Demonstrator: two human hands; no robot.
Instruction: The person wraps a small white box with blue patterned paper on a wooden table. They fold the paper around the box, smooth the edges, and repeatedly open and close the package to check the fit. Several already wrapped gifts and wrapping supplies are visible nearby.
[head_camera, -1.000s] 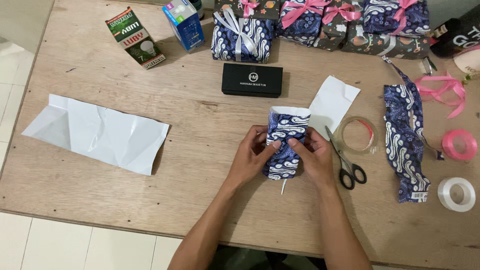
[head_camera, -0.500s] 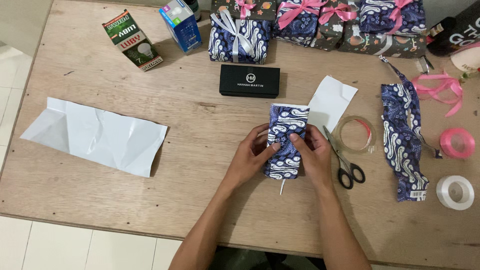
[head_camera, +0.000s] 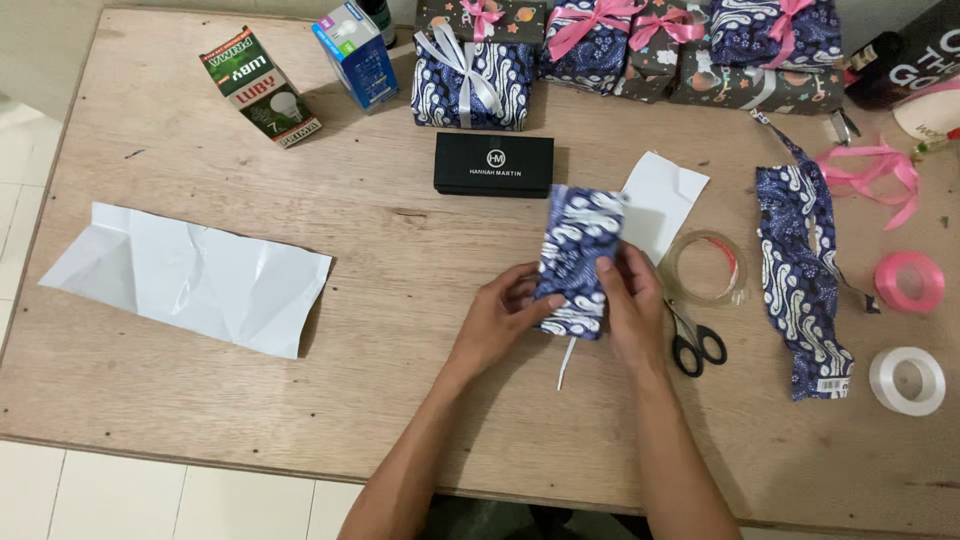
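Surface (head_camera: 420, 400): wooden, spread with wrapping things.
White paper sheet (head_camera: 190, 278): creased, lying flat at far left, well apart from hands.
Wrapped gifts (head_camera: 600, 45): in a row along far edge, some tied with pink bows, one with a white ribbon.
Patterned paper strip (head_camera: 805, 270): blue and white, lying lengthwise at right.
Black box (head_camera: 493, 164): flat, just beyond the parcel.
Parcel (head_camera: 578, 262): small, half wrapped in blue-and-white paper, at middle of surface, held between both hands; a white paper piece (head_camera: 662, 200) showing behind it.
Left hand (head_camera: 500, 318): closed on parcel's left side, thumb against the paper.
Right hand (head_camera: 632, 300): clamped on parcel's right side, fingers over the front.
Tape roll (head_camera: 705, 268): clear, just right of right hand.
Scissors (head_camera: 692, 340): black-handled, beside right wrist.
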